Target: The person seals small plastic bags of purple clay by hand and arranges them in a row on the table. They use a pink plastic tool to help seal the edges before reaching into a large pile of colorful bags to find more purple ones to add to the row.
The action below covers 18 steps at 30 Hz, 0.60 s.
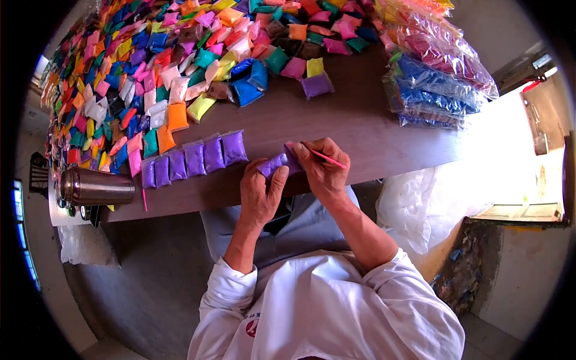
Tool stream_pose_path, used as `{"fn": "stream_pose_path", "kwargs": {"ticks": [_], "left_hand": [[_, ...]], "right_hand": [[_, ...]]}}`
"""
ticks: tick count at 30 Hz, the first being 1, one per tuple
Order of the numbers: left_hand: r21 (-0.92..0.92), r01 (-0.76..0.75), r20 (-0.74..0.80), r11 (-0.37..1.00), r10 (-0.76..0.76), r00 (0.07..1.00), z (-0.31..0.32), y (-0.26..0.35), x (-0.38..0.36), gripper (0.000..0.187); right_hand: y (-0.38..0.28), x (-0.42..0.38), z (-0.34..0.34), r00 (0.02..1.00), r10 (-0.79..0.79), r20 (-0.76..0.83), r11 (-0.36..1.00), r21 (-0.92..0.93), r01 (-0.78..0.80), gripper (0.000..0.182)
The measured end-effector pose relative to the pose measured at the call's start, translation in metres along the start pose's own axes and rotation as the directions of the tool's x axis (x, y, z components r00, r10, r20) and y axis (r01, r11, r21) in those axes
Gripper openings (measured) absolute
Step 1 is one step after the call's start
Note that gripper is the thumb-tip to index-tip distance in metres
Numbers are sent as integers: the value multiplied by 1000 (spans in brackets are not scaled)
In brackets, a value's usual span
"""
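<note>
My left hand [259,191] is closed on a small purple packet [273,165] near the table's front edge, thumb on top. Against the packet's right end is my right hand [327,171], its fingers closed round a thin pink stick [331,159]. Part of the packet's right end is hidden by those fingers. To the left of my hands, a row of several purple packets [195,158] lies side by side on the table. Another slim pink stick [144,200] rests at the row's left end.
Many small packets of mixed colours [180,66] cover the left and back of the table [354,114]. Stacked clear bags [432,90] of blue and pink packets stand at the right. A metal flask [99,186] lies at the left front; white plastic [408,204] hangs right.
</note>
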<state>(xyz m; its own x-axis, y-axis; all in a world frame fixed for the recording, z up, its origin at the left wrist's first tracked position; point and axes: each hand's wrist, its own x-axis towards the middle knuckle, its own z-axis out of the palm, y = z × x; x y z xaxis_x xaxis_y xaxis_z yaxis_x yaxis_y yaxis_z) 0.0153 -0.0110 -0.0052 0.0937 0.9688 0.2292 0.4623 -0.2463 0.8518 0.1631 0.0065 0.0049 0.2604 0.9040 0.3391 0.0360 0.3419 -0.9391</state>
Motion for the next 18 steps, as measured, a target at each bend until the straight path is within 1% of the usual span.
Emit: {"fn": "stream_pose_path", "kwargs": {"ticks": [1,3,4,6,7,9,10,12,13,15,16,18], "left_hand": [[-1,-1,0,1000,1,1000,0,0,0,43],[-5,6,-2,1000,-6,1000,0,0,1,44],[-6,5,-3,1000,-5,1000,1,0,1,44],[-31,0,-55,1000,-2,999,3,-1,0,45],[-32,0,-56,999,-2,998,2,-1,0,45],[-15,-11,-24,1000,11,1000,1,0,-1,45],[-15,-11,-24,1000,10,1000,1,-1,-2,45],[-44,9,-19,999,-10,1000,1,-4,-2,45],[-44,10,-20,999,-11,1000,1,-4,-2,45],[-62,18,-24,998,-20,1000,2,-3,-3,45],[-64,19,-25,998,-20,999,2,-3,-3,45],[-32,10,-16,999,-10,1000,1,-3,-2,43]], "right_hand": [[1,0,0,1000,-1,0,1000,-1,1,16],[7,-2,0,998,62,-6,997,-45,-62,17],[10,-2,1,998,62,-6,997,-45,-62,17],[15,-3,6,986,154,-55,954,268,-134,15],[15,0,4,987,154,-54,954,267,-134,15],[13,11,-4,955,256,-152,929,313,-199,15],[9,16,-9,955,256,-151,929,312,-200,15],[0,23,-22,921,325,-214,917,311,-252,14],[1,24,-30,921,326,-213,916,311,-253,14],[4,24,-42,937,317,-149,928,254,-273,13],[5,22,-43,937,317,-149,928,253,-274,13],[1,12,-44,966,257,18,923,291,-251,13]]}}
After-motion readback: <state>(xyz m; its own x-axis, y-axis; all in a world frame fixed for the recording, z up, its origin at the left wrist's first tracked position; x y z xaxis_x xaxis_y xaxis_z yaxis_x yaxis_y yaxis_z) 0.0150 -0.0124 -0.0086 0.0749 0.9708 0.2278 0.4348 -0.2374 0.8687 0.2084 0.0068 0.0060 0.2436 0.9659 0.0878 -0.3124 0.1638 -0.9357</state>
